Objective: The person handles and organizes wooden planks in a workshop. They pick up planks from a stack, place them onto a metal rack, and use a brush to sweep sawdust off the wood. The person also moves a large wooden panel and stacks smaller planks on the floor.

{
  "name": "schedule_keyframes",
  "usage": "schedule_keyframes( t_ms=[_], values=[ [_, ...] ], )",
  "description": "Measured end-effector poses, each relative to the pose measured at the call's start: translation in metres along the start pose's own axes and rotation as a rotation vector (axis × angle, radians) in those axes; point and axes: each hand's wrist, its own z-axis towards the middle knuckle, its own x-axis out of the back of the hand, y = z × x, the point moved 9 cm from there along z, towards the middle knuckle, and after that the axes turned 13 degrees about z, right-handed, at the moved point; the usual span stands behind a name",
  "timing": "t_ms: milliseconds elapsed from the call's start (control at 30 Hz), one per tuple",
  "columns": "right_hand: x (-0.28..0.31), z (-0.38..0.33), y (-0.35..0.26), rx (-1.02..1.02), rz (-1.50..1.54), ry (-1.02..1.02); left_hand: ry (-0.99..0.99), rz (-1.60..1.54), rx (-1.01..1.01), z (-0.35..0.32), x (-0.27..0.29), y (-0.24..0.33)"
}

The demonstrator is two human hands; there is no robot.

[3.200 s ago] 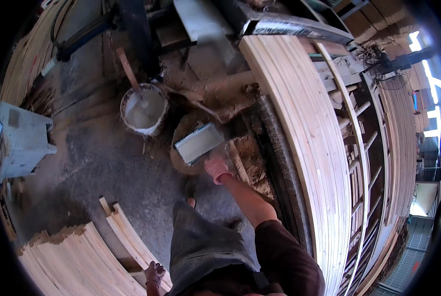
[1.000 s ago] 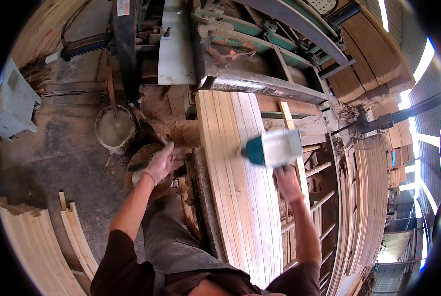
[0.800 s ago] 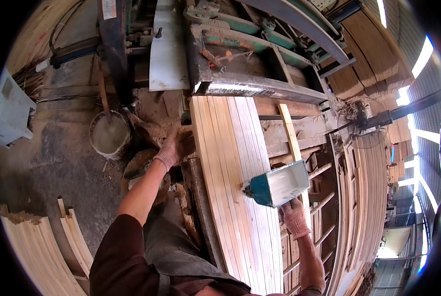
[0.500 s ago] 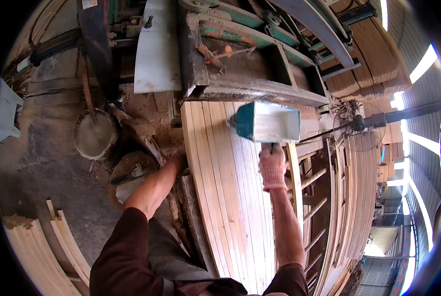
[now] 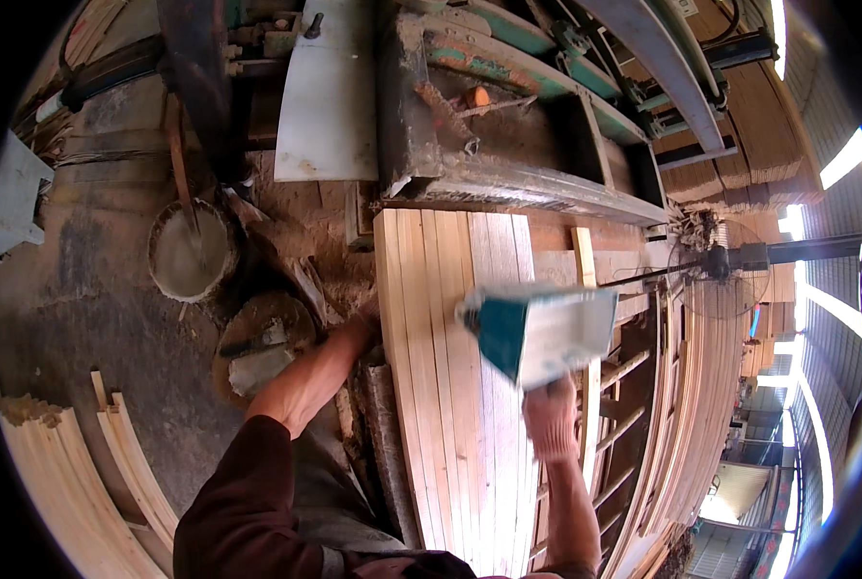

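In a pinkish knit glove, my right hand (image 5: 551, 421) is closed on the handle of a teal box-shaped glue spreader (image 5: 501, 335), whitish inside and blurred by motion. The spreader is over the right side of a row of long pale wood strips (image 5: 431, 357) laid edge to edge. Whether it touches them I cannot tell. The right-hand strips have a whitish, wet-looking sheen; the left-hand ones look dry. My left hand (image 5: 369, 307) is at the left edge of the strips near their far end, its fingers hidden.
Beyond the strips stands a metal machine frame (image 5: 537, 188) with a hammer-like tool on it. A bucket of pale paste (image 5: 192, 253) with a stick sits on the left floor, near a second round container (image 5: 262, 347). A fan (image 5: 721, 261) and stacked boards (image 5: 706, 386) are at right.
My right hand has drawn the glue spreader toward me along the strips and slightly right. My left hand stays at the strips' left edge. The whole view has shifted a little.
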Motion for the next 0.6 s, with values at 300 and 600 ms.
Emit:
schedule_keyframes(
  t_ms=[300,600],
  values=[
    [-0.023,0.037,-0.049,0.201,-0.212,0.085,0.061,0.08,-0.081,-0.016,0.023,0.005],
    [-0.058,0.117,-0.073,0.28,-0.318,0.135,0.063,-0.15,-0.003,-0.02,0.009,0.014]
  ],
)
